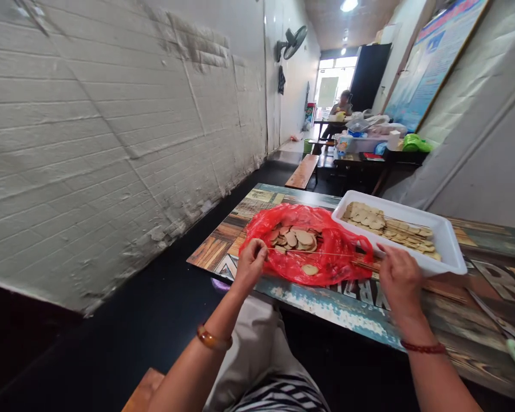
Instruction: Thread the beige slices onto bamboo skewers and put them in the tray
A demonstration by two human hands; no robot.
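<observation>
A thin wooden skewer (313,252) stretches across the front of a red plastic bag (257,226). My left hand (251,263) pinches its left end. My right hand (399,277) is closed at the other end, its fingertips partly blurred. Inside the opened bag lies a heap of flat, tan oval slices (298,238), whose kind I cannot make out. A single slice (309,269) rests on the bag's near side, below the skewer. Close behind my right hand stands a white plastic tray (454,252) holding slices threaded on skewers (405,233).
Loose skewers (444,294) lie right of my right hand. Scissors (498,320) with pale green handles are at the table's right. A wall runs along the left. Beyond the patterned table (223,243) are a bench (304,171), a cluttered table and a seated person (342,107).
</observation>
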